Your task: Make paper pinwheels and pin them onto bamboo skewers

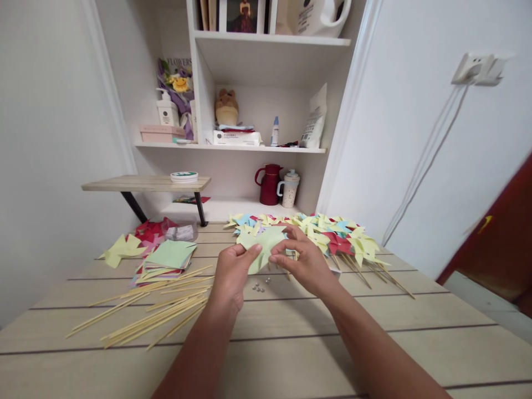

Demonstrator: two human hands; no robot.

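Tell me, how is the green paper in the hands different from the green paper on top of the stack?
The held green paper is cut and bent, with pointed flaps, gripped above the table by the left hand and right hand. The stack's top sheet lies flat, whole and square on the other coloured sheets, untouched. The held paper looks yellower, the stack's top sheet mintier. Both are thin, light green craft paper.

I count one dark red jug and one white lidded mug on the shelf. Four small silver beads lie by my two hands, which share one pale green paper sheet.
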